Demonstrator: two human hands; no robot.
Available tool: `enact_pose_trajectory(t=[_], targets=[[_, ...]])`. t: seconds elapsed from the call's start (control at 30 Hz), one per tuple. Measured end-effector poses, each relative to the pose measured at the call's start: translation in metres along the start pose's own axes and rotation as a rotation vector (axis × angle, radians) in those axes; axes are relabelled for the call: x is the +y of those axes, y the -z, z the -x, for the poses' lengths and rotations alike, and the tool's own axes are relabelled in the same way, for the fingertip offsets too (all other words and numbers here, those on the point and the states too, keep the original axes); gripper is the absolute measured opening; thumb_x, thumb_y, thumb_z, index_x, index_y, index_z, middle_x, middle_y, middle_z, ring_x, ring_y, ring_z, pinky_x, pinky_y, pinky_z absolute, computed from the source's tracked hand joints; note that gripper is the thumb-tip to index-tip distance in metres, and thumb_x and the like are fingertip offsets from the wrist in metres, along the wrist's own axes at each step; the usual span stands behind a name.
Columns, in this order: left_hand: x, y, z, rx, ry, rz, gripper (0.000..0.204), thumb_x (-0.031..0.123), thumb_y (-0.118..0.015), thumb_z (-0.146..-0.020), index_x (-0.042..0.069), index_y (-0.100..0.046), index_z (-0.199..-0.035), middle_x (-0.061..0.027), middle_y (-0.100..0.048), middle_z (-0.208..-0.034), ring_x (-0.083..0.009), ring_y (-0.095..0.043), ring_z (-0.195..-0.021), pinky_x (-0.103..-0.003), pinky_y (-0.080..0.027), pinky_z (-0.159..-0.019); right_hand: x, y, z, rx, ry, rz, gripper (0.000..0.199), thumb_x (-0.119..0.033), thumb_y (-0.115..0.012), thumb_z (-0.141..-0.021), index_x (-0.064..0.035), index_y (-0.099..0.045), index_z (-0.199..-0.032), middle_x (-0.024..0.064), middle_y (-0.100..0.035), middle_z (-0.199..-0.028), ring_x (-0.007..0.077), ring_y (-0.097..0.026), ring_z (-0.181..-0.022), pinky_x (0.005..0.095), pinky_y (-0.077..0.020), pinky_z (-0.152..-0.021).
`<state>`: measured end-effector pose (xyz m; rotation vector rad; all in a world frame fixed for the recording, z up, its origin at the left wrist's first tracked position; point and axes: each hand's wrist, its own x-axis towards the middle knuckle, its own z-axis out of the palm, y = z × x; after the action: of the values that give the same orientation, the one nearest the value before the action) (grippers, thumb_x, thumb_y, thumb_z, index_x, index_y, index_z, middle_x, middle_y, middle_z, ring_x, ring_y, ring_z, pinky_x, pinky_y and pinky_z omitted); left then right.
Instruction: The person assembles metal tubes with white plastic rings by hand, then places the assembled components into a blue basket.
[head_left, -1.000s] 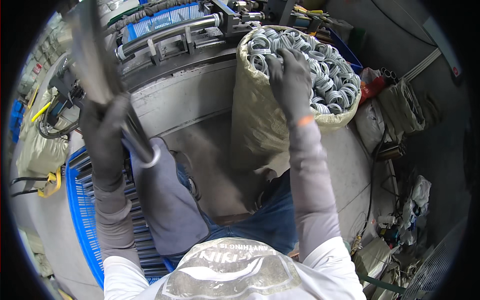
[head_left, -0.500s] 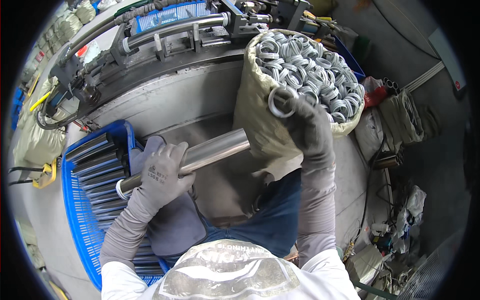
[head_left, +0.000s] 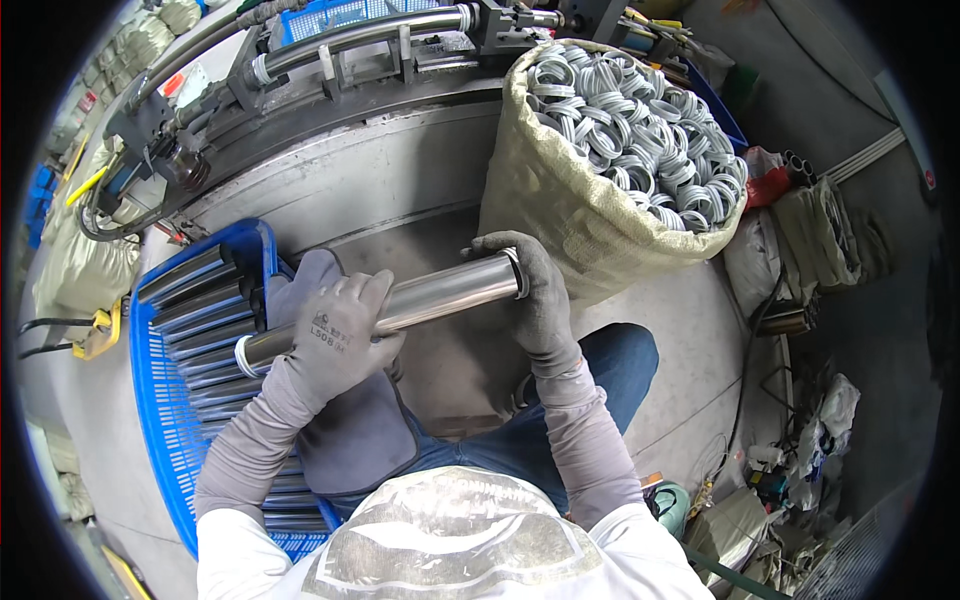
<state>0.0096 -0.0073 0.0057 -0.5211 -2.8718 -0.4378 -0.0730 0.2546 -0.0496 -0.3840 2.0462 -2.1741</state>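
My gloved left hand (head_left: 345,325) is wrapped around a shiny metal tube (head_left: 450,294) that slants up to the right across my lap. A pale ring (head_left: 243,356) sits around the tube's lower left end. At the upper right end, my gloved right hand (head_left: 535,295) curls over the tube mouth and holds a grey-white ring (head_left: 516,270) against it. How far that ring sits on the tube is partly hidden by the fingers. Beyond my right hand stands a woven sack (head_left: 570,225) heaped with similar rings (head_left: 640,140).
At my left, a blue plastic basket (head_left: 160,430) holds several metal tubes (head_left: 205,330). A machine bench with a long bent tube (head_left: 370,35) runs across the far side. Folded sacks (head_left: 820,235) and plastic scraps (head_left: 830,410) lie at the right.
My right hand has come from the sack's edge, down and left, bringing a ring to the tube's right end. My left hand keeps its grip on the tube.
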Motion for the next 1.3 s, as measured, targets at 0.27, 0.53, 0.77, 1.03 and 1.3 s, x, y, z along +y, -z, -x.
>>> enact_pose_trajectory(t=[0.27,0.53,0.77,1.03,1.3], targets=[[-0.001,-0.003,-0.002,-0.034,-0.008,-0.025,0.058,0.030,-0.082,-0.080,0.003,-0.058,-0.126,-0.0148,-0.067,-0.101,-0.0328,-0.070,-0.098,-0.045,-0.056,-0.085,-0.001,-0.023,0.004,0.268,0.397,0.381,0.037,-0.023,-0.045,-0.114,0.0045,-0.068,-0.117,0.0146,-0.074,-0.103,0.0239,-0.075,-0.094,0.0355,-0.0582,-0.090],[-0.008,-0.005,-0.004,-0.096,-0.030,-0.009,0.061,0.029,-0.083,-0.080,0.001,-0.056,-0.127,-0.0163,-0.068,-0.103,-0.0335,-0.069,-0.100,-0.046,-0.055,-0.086,0.023,-0.038,-0.003,0.382,0.218,0.167,0.032,-0.019,-0.050,-0.110,0.0041,-0.073,-0.111,0.0096,-0.074,-0.099,0.0150,-0.066,-0.088,0.0280,-0.0512,-0.082],[-0.020,0.012,0.012,-0.069,0.017,-0.023,0.064,0.023,-0.080,-0.077,0.000,-0.058,-0.133,-0.0188,-0.068,-0.107,-0.0374,-0.067,-0.105,-0.049,-0.052,-0.093,-0.032,-0.018,0.002,0.241,0.311,0.382,0.031,-0.010,-0.062,-0.106,0.0042,-0.064,-0.133,0.0133,-0.068,-0.128,0.0189,-0.065,-0.118,0.0318,-0.0507,-0.102],[-0.027,0.000,0.022,-0.015,0.044,-0.071,0.059,0.025,-0.079,-0.077,0.004,-0.059,-0.129,-0.0160,-0.068,-0.110,-0.0355,-0.067,-0.106,-0.048,-0.052,-0.093,-0.117,0.113,-0.119,0.323,0.114,1.479,0.039,-0.037,-0.076,-0.093,-0.0125,-0.078,-0.123,0.0192,-0.069,-0.126,0.0372,-0.065,-0.121,0.0444,-0.0506,-0.105],[-0.029,-0.001,0.026,0.014,0.046,-0.069,0.061,0.025,-0.079,-0.076,0.005,-0.059,-0.130,-0.0146,-0.068,-0.111,-0.0341,-0.067,-0.107,-0.047,-0.053,-0.092,-0.120,0.128,-0.130,0.218,0.245,1.493,0.023,-0.024,-0.079,-0.084,-0.0072,-0.079,-0.099,0.0164,-0.072,-0.111,0.0374,-0.070,-0.102,0.0430,-0.0561,-0.091]])
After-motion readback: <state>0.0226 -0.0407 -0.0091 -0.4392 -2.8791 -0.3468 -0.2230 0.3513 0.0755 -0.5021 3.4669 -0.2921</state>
